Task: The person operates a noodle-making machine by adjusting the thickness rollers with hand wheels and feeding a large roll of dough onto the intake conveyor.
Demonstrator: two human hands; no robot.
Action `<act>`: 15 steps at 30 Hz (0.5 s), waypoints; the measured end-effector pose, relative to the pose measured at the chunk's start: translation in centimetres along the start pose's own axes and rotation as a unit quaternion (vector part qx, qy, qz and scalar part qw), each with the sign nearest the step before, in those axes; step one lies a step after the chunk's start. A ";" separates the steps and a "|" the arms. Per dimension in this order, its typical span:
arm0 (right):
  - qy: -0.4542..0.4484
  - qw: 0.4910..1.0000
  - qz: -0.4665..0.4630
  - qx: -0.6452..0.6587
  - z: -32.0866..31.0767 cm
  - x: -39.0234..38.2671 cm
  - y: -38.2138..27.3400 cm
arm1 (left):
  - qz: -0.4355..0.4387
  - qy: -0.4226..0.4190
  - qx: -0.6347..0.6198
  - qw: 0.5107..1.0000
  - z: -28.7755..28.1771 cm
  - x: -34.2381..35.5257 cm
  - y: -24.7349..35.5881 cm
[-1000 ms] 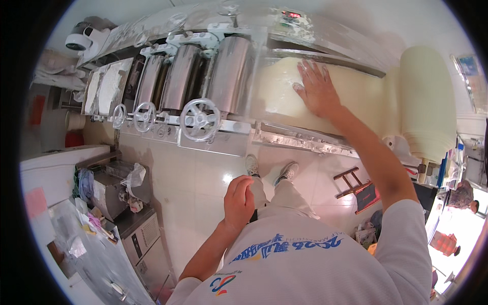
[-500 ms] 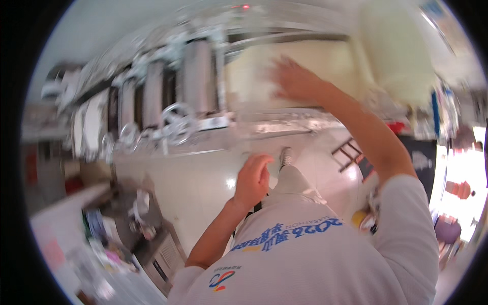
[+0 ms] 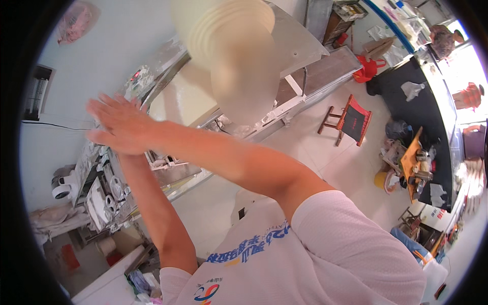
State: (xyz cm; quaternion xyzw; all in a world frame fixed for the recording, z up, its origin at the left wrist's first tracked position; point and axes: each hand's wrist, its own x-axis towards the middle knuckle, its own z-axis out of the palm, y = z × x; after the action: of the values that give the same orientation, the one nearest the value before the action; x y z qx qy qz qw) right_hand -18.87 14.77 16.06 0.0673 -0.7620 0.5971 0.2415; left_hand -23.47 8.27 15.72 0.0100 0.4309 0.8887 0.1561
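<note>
My right hand (image 3: 124, 124) is stretched across to the left with its fingers spread, slightly blurred, holding nothing visible. My left forearm (image 3: 152, 203) rises to meet it, and the left hand is mostly hidden behind the right one. Both hands are over the roller machine (image 3: 114, 190), which has handwheels and pale dusty surfaces. A pale cream sheet (image 3: 183, 96), which looks like dough, lies on the machine's bed to the right of my hands. Beyond it stands a thick layered roll (image 3: 229, 25) of the same colour, its near part blurred.
A folding stool (image 3: 353, 122) with a dark and red seat stands on the tiled floor at right. Behind it are a red bag (image 3: 367, 68) and a long black counter (image 3: 406, 96). A wooden board (image 3: 410, 157) with small containers sits farther right. A white wall is at left.
The view has swung, bringing the cream roll to the upper middle. My right hand has moved left off the sheet, and my left arm has risen from near my waist to meet it.
</note>
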 end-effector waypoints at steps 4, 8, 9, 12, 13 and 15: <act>-0.190 0.957 0.051 -0.213 -7.6 -1.0 7.8 | 0.084 0.013 0.060 0.995 6.7 -3.8 -0.8; -0.129 0.989 0.070 0.032 -16.9 -17.3 5.9 | 0.252 0.008 0.299 0.920 1.9 -7.8 -6.8; -0.162 0.983 0.058 0.065 -18.5 -22.2 8.2 | 0.271 0.011 0.333 0.903 -1.2 -9.8 -8.0; -0.011 0.984 0.175 -0.006 -25.9 -40.9 20.6 | 0.163 0.009 0.451 0.877 -5.8 -15.6 -17.5; -0.016 0.952 0.272 -0.140 -30.7 -47.7 23.9 | 0.061 0.071 0.479 0.873 -7.0 -17.5 -21.5; 0.315 0.752 0.537 0.215 -40.0 -59.2 30.0 | -0.097 0.032 0.566 0.818 -13.8 -21.9 -27.2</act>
State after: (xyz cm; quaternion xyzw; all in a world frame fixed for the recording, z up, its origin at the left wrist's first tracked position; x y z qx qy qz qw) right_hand 32.66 49.79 -30.04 -0.4953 -0.4043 0.7640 0.0865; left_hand 2.54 7.26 -11.33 0.0261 0.8615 0.4682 0.1948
